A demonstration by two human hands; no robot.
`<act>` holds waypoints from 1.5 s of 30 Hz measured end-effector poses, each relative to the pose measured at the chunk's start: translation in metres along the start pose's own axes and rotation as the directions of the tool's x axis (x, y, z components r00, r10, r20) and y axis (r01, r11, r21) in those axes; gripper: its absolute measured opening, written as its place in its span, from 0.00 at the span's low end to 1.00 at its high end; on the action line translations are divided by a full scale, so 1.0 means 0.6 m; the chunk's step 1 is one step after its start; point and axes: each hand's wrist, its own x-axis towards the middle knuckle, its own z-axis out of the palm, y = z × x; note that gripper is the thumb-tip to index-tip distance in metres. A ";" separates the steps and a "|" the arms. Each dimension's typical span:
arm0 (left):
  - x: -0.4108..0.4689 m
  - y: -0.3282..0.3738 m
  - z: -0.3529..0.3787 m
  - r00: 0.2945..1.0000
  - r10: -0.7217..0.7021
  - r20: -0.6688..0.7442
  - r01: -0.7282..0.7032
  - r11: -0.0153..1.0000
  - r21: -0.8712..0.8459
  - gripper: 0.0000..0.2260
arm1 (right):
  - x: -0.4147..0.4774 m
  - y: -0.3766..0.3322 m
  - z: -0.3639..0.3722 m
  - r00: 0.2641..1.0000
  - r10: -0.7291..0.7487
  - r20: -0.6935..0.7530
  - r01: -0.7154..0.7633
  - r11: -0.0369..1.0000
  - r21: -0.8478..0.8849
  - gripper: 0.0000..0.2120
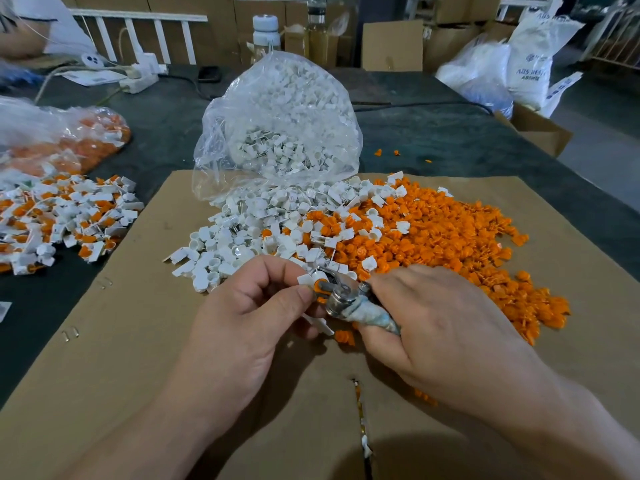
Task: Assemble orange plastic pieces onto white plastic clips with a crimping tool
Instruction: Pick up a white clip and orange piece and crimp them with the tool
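My left hand pinches a white clip with an orange piece seated in it. My right hand grips the metal crimping tool, whose jaws meet the orange piece. A second white clip pokes out below my left fingers. Behind my hands lie a heap of loose white clips and a heap of orange pieces on a cardboard sheet.
A clear bag of white clips stands open behind the heaps. A pile of assembled orange-and-white parts and a bag of them sit at left on the dark table. Bottles, cartons and white sacks line the back. Another person's arm shows at the top left.
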 end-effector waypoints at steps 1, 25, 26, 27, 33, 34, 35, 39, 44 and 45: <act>0.000 0.000 0.001 1.000 -0.002 -0.001 0.002 1.000 -0.005 0.03 | 0.000 0.000 0.001 1.000 0.001 -0.002 -0.001 1.000 -0.003 0.20; -0.012 0.019 0.014 1.000 -0.025 -0.006 0.025 0.999 -0.023 0.03 | -0.008 0.003 0.007 0.990 0.004 -0.144 0.000 1.000 0.029 0.15; -0.013 0.021 0.015 1.000 -0.008 -0.002 0.008 0.999 -0.032 0.03 | -0.009 0.002 0.006 0.986 0.002 -0.168 0.002 1.000 0.022 0.15; -0.013 0.024 0.017 1.000 0.007 -0.001 -0.007 0.999 -0.038 0.03 | -0.009 0.001 0.006 0.982 -0.003 -0.189 0.007 1.000 0.018 0.16; -0.014 0.027 0.019 0.997 0.022 -0.073 -0.021 1.000 0.010 0.05 | -0.004 0.005 0.016 0.975 0.005 -0.222 0.008 0.998 0.056 0.17; -0.013 0.026 0.017 0.995 0.007 -0.095 -0.004 1.000 0.029 0.08 | -0.003 0.009 0.018 0.976 0.013 -0.218 -0.002 0.999 0.054 0.18; -0.012 0.026 0.016 0.993 -0.015 -0.120 0.020 0.999 0.041 0.10 | -0.001 0.013 0.020 0.978 0.023 -0.205 -0.014 0.999 0.044 0.21; -0.005 0.021 0.013 0.973 -0.128 -0.192 0.138 0.990 0.041 0.13 | 0.007 0.028 0.025 0.991 0.071 -0.109 -0.080 0.994 -0.080 0.29; 0.000 0.015 0.011 0.957 -0.204 -0.208 0.219 0.974 0.052 0.12 | 0.022 0.025 0.026 0.995 0.102 0.006 -0.100 0.985 -0.142 0.35; 0.000 0.014 0.012 0.956 -0.213 -0.201 0.230 0.971 0.061 0.11 | 0.023 0.024 0.026 0.994 0.105 0.016 -0.102 0.986 -0.131 0.35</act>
